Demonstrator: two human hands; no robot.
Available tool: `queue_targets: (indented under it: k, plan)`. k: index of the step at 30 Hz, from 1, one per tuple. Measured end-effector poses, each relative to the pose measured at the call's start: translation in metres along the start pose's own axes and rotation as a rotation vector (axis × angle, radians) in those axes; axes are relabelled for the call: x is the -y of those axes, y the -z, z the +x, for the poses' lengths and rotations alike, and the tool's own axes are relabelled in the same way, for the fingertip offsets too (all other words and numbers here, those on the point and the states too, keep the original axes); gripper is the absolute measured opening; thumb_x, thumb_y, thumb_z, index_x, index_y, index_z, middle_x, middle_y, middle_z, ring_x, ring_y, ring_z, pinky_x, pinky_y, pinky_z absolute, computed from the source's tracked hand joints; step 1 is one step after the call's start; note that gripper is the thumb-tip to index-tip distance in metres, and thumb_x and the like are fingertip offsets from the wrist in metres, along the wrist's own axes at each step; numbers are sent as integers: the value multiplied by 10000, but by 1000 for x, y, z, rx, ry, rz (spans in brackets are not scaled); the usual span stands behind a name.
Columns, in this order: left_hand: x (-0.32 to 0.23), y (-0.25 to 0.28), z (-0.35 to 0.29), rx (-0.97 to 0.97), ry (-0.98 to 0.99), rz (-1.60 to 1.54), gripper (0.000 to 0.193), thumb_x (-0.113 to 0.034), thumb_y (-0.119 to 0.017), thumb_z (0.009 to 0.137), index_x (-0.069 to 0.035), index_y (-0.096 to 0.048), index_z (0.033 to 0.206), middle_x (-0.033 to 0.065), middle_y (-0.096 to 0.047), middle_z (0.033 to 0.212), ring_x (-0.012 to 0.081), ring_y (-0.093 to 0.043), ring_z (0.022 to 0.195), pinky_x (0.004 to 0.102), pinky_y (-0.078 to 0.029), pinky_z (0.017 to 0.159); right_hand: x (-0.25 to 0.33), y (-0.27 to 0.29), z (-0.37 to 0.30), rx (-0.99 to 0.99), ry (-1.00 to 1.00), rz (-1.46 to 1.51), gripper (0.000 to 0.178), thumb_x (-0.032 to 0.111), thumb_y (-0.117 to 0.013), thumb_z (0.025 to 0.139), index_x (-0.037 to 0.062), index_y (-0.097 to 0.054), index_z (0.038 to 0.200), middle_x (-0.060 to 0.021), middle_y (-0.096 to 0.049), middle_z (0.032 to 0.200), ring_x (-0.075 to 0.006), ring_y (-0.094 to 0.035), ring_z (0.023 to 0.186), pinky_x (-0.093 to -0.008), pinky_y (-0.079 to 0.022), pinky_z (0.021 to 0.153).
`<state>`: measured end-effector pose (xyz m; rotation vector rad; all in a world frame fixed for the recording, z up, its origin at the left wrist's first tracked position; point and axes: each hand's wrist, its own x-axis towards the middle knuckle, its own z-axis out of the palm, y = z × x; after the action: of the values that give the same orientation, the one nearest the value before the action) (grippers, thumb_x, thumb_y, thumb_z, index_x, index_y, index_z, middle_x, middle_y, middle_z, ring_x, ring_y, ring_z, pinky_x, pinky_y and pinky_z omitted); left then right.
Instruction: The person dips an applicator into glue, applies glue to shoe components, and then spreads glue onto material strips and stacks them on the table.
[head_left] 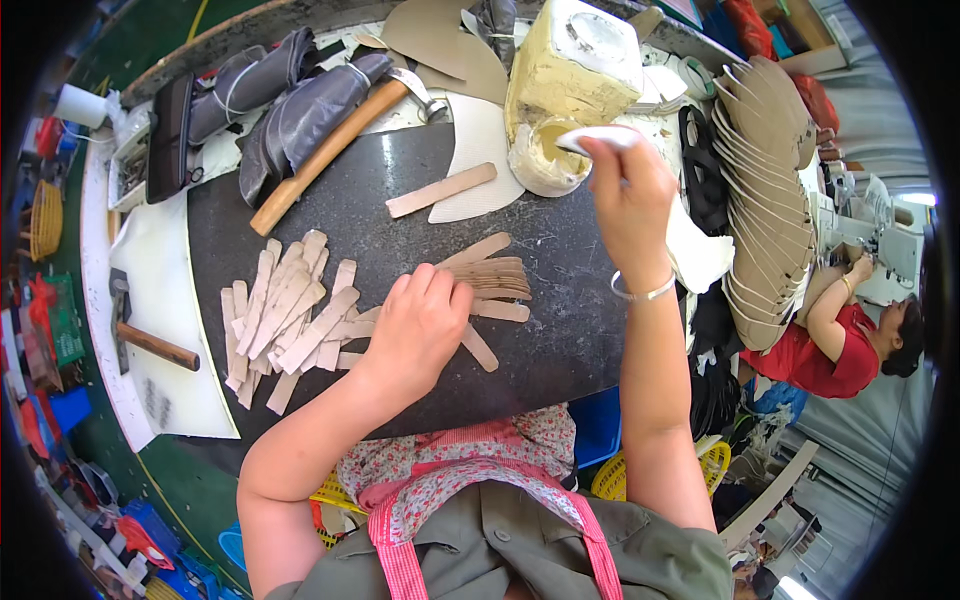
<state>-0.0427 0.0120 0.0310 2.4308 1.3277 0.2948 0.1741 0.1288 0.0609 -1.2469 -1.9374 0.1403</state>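
My left hand [418, 325] is closed over the left end of a fanned stack of narrow beige strips [495, 277], pinning it to the dark work board. Loose strips [285, 315] lie heaped to the left of that hand. Raised at the right, my right hand [637, 185] pinches a flat white spreader [603, 135], its tip over the rim of a glue-crusted cup [550, 170]. The cup holds pale yellow glue. A single strip [442, 190] rests partly on a white cut piece [475, 150] beyond the stack.
A glue-smeared square container [575, 65] stands behind the cup. A wooden-handled hammer [325, 160] lies by wrapped dark bundles [310, 125]; another hammer [155, 345] is on the white sheet at left. Stacked beige panels [765, 200] stand at right. Farther right, a person in red [835, 350] works at a machine.
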Motion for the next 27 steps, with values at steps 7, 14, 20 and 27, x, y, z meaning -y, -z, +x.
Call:
queue_targets:
  k: [7,14,20,27]
  plan:
    - [6,0,-7,-65,45,-14,157,-24,-584,712,-17,-579,869,105,-523,904,265,-499,900,362,-426,766,-8,10,4,-35,-252,-198,142,148,-625,923,28,-637,849,-132,-674,803,-304,-643,705,-395,-468,611]
    - [39,33,-58,-145,410,-686,118,-36,-674,810,-14,-647,923,93,-662,838,194,-635,745,319,-492,671,-17,28,-28,-127,-114,-165,207,169,-588,979,-15,-633,898,-4,-580,602,-41,-468,466,-204,-327,427]
    - [83,65,-137,-205,909,-685,186,-31,-722,794,-16,-643,961,71,-669,916,165,-613,792,297,-490,722,6,44,-46,-15,-434,99,107,96,-623,914,-8,-644,894,-46,-596,643,-148,-567,522,-278,-443,508]
    - [7,27,-56,-421,217,-88,374,-122,-816,688,-59,-650,1017,109,-635,1023,309,-582,1005,416,-464,877,38,38,-64,44,-565,458,158,121,-659,928,-4,-596,856,-38,-595,681,-80,-533,522,-218,-395,469]
